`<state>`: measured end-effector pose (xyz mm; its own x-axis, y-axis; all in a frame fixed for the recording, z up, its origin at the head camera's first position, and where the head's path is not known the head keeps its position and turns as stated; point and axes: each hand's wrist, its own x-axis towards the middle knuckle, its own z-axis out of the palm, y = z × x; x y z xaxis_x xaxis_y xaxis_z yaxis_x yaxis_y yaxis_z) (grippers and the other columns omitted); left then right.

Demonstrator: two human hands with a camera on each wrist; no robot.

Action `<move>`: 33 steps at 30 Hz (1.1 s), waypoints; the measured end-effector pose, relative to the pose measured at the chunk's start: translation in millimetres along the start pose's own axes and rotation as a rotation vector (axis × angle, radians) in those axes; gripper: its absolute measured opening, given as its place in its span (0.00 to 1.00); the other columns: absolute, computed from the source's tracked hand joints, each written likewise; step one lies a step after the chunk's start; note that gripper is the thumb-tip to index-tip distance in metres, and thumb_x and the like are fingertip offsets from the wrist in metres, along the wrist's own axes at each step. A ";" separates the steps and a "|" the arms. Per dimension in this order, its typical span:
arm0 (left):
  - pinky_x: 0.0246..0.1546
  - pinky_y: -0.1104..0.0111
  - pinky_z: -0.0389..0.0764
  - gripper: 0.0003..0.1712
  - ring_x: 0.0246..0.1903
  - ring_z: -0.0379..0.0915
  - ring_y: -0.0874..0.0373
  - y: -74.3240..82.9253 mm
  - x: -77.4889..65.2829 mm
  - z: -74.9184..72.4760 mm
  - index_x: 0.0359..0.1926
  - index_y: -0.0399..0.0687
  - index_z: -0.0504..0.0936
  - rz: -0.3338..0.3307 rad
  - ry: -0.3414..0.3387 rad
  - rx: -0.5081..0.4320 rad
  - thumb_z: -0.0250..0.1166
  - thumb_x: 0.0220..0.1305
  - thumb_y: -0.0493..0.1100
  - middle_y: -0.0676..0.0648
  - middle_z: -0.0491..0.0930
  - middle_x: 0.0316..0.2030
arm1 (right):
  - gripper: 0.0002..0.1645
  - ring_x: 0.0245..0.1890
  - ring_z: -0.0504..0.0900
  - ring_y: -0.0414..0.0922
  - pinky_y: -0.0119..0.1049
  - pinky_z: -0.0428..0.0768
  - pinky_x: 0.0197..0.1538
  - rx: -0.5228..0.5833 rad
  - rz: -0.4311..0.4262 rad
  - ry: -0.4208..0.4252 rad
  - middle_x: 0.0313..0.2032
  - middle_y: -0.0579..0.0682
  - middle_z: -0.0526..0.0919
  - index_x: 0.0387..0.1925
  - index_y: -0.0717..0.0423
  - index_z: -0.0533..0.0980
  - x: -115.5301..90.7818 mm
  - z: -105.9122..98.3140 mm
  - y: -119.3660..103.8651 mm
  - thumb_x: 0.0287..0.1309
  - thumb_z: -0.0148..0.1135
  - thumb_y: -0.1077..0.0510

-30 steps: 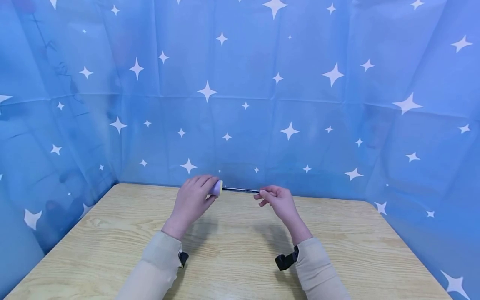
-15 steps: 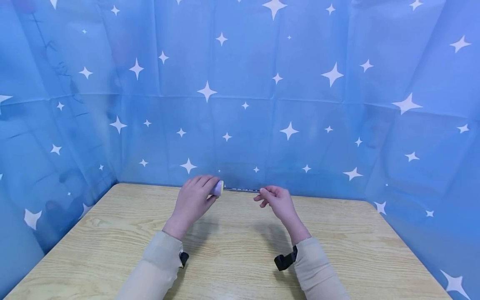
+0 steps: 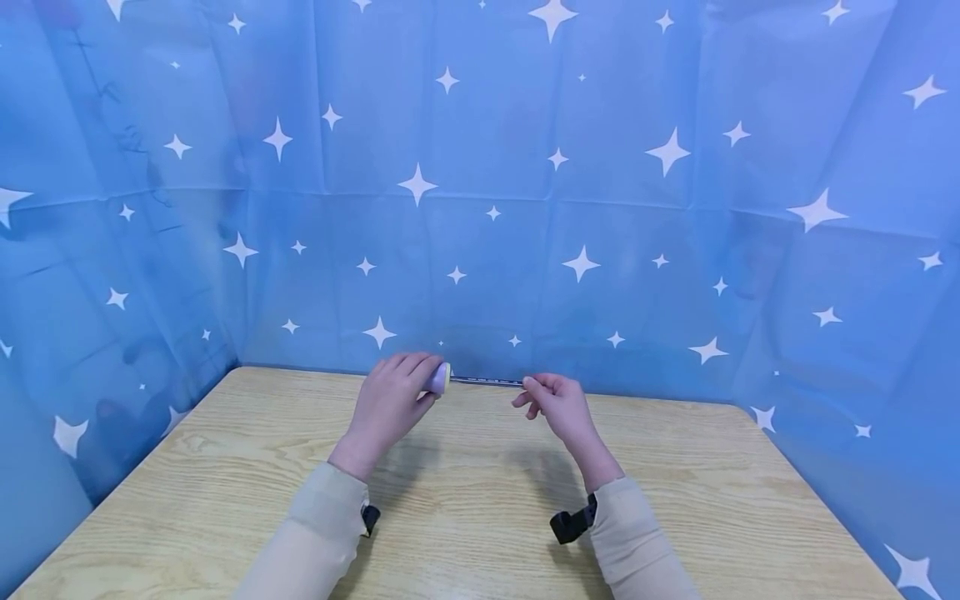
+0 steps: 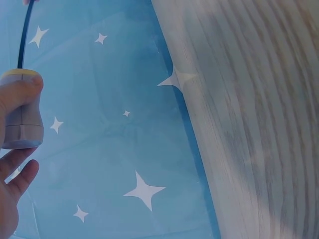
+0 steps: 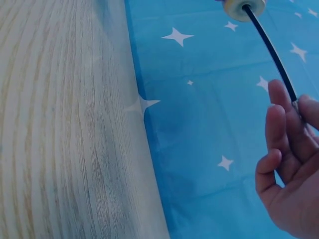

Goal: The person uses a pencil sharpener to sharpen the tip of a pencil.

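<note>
A thin dark pencil point(image 3: 487, 382) with pale printing runs level between both hands, above the far edge of the table. Its left end goes into the centre of a lavender, waisted pencil sharpener point(image 4: 27, 117) with a yellow rim. The left hand point(image 3: 388, 402) grips this sharpener from above, thumb across its side in the left wrist view. At the other end, the right hand point(image 3: 559, 407) pinches the pencil between thumb and fingertips. A shiny band shows by those fingers in the right wrist view, where the sharpener's cream end point(image 5: 237, 9) faces the camera. The pencil's tip is hidden inside.
Both forearms reach over a light wood table point(image 3: 480, 517). A blue curtain point(image 3: 495, 117) with white stars hangs behind the table and around its sides. Black wrist cameras point(image 3: 573, 527) sit at the sleeve cuffs.
The pencil's printed side has come into view, so it has turned about its length. Both hands keep their holds and have hardly moved; the whole head view has shifted slightly.
</note>
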<state>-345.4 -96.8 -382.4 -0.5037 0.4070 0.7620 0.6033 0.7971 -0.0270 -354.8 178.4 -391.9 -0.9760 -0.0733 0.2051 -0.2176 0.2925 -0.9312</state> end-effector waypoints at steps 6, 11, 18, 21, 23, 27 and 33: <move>0.50 0.57 0.77 0.28 0.48 0.76 0.50 -0.1 -0.2 0.5 0.52 0.47 0.81 0.009 0.017 0.000 0.78 0.47 0.41 0.47 0.82 0.47 | 0.19 0.29 0.80 0.64 0.38 0.76 0.39 0.006 -0.004 0.009 0.28 0.52 0.87 0.47 0.63 0.80 0.5 0.3 0.9 0.69 0.55 0.51; 0.49 0.57 0.77 0.28 0.48 0.77 0.50 -0.2 -0.3 1.2 0.51 0.46 0.82 0.016 0.032 -0.001 0.78 0.47 0.40 0.47 0.82 0.47 | 0.20 0.26 0.80 0.59 0.37 0.76 0.38 0.006 -0.009 0.013 0.28 0.52 0.86 0.44 0.64 0.81 1.1 1.7 1.4 0.70 0.55 0.51; 0.48 0.57 0.77 0.27 0.47 0.76 0.49 -0.3 0.1 1.9 0.51 0.47 0.82 0.017 0.034 -0.004 0.78 0.47 0.40 0.48 0.82 0.46 | 0.21 0.21 0.79 0.50 0.37 0.77 0.38 0.025 0.007 0.020 0.28 0.54 0.86 0.43 0.66 0.81 1.4 2.2 1.4 0.69 0.56 0.50; 0.47 0.57 0.77 0.27 0.47 0.76 0.49 -0.4 -0.4 1.9 0.51 0.47 0.82 0.016 0.035 0.001 0.78 0.47 0.40 0.48 0.82 0.46 | 0.21 0.20 0.78 0.48 0.36 0.77 0.37 0.024 0.012 0.027 0.27 0.53 0.86 0.40 0.65 0.81 1.2 2.8 0.6 0.69 0.56 0.49; 0.46 0.57 0.78 0.27 0.47 0.77 0.49 -0.4 -0.7 2.1 0.51 0.47 0.82 0.016 0.037 0.002 0.78 0.47 0.40 0.48 0.82 0.46 | 0.19 0.20 0.78 0.48 0.36 0.77 0.36 0.031 0.020 0.033 0.26 0.52 0.86 0.37 0.64 0.81 1.5 3.5 0.7 0.69 0.56 0.50; 0.47 0.57 0.78 0.28 0.47 0.77 0.50 0.0 -0.7 1.7 0.52 0.47 0.81 0.015 0.030 0.001 0.78 0.47 0.40 0.48 0.82 0.47 | 0.20 0.21 0.78 0.52 0.36 0.79 0.35 0.052 0.027 0.047 0.25 0.53 0.85 0.34 0.64 0.81 1.4 4.8 0.8 0.69 0.56 0.50; 0.49 0.57 0.77 0.28 0.48 0.76 0.50 0.6 -0.5 0.9 0.53 0.47 0.81 0.005 0.012 -0.005 0.77 0.49 0.40 0.48 0.82 0.48 | 0.21 0.21 0.79 0.52 0.36 0.79 0.32 0.091 0.056 0.064 0.23 0.54 0.85 0.33 0.65 0.81 0.8 6.2 1.5 0.69 0.56 0.50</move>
<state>-345.3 -96.1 -383.3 -0.4929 0.4056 0.7698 0.6088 0.7929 -0.0280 -355.8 172.8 -395.0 -0.9858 0.0029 0.1677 -0.1635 0.2067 -0.9647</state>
